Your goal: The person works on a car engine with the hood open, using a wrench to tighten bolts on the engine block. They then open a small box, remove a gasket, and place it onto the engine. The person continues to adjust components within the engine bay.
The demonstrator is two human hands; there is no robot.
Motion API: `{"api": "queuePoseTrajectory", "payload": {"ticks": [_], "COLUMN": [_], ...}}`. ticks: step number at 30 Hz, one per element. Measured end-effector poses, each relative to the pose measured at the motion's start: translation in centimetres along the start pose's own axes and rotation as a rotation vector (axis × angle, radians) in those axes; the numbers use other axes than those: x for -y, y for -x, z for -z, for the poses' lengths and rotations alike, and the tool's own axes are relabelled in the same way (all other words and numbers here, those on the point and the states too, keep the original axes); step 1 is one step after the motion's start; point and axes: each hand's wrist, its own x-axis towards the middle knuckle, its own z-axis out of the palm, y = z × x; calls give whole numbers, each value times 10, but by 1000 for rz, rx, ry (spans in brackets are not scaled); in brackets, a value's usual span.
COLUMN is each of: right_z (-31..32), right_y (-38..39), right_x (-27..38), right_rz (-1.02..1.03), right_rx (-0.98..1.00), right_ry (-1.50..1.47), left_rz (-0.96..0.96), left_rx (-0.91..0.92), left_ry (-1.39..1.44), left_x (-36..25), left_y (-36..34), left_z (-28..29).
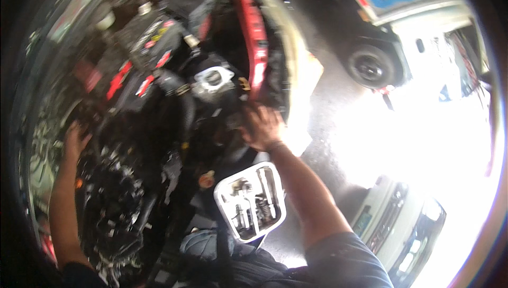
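Note:
My left hand [77, 138] reaches into the left side of an open engine bay, beside dark engine parts [119, 182]. Its fingers are blurred and partly lost against the dark. At the bay's right side, my right hand [262, 125] lies with fingers stretched out over a dark surface, below the red body edge [255, 44]. Ahead of it is a round, pale metal opening with a flange [214, 78]. A black ribbed hose [188, 116] runs down between my arms.
A white-rimmed tray [279, 192] holding tools and metal parts stands under my right forearm. Farther ahead sits a dark box with red and yellow markings [153, 39]. To the right are a vehicle's wheel [369, 66], a white car [397, 224] and brightly lit floor.

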Motion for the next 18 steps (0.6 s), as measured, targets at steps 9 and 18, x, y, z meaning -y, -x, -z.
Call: {"api": "queuePoseTrajectory", "payload": {"ticks": [9, 18], "right_z": [20, 20], "right_y": [-2, -2], "right_x": [7, 7], "right_rz": [44, 40], "right_rx": [-70, -82], "right_ry": [21, -23], "left_rz": [-202, -9], "left_rx": [-168, -100], "left_ry": [-59, 285], "left_x": [66, 107], "left_y": [-12, -17], "left_z": [-11, -37]}}
